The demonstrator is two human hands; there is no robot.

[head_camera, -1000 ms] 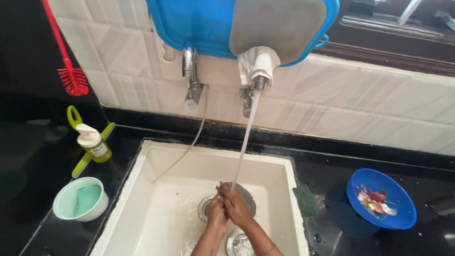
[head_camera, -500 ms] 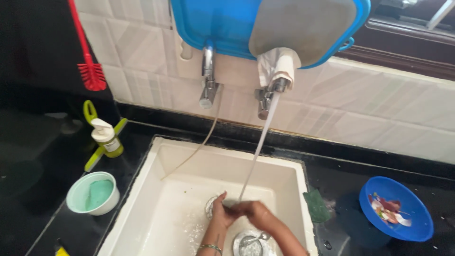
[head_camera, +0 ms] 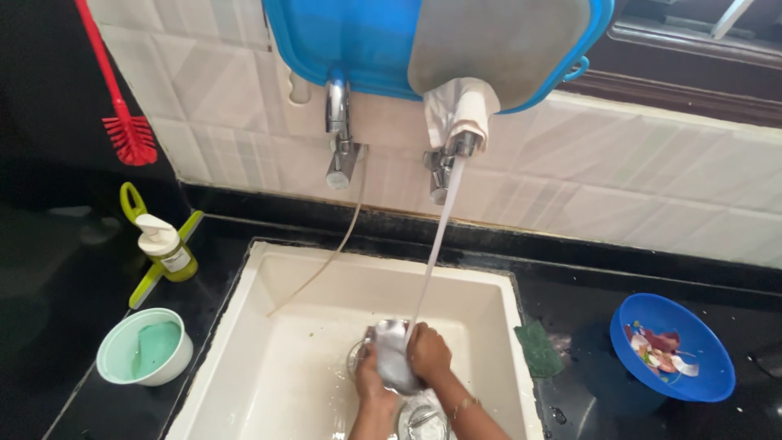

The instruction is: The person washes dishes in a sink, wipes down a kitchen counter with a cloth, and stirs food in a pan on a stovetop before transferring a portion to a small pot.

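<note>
Both my hands are low in the white sink (head_camera: 277, 383), under a stream of water (head_camera: 432, 253) that falls from the right tap (head_camera: 444, 171). My left hand (head_camera: 371, 381) and my right hand (head_camera: 430, 354) are closed around a small shiny steel cup (head_camera: 393, 354), which the water hits from above. The left hand grips it from below and the right hand from the side. Another steel vessel (head_camera: 423, 421) lies in the sink just under my wrists. The drain (head_camera: 356, 356) shows partly behind the cup.
A second tap (head_camera: 342, 155) stands left, a cloth (head_camera: 460, 110) on the right one. Above hang a blue tub (head_camera: 358, 41) and steel plate (head_camera: 497, 41). Left counter: red brush (head_camera: 128, 134), soap dispenser (head_camera: 167, 248), mint bowl (head_camera: 147, 350). Right: green scrub pad (head_camera: 536, 348), blue bowl of scraps (head_camera: 672, 346).
My hands were down at the drain; now they hold the steel cup a little higher, under the stream. The view has shifted slightly right and closer.
</note>
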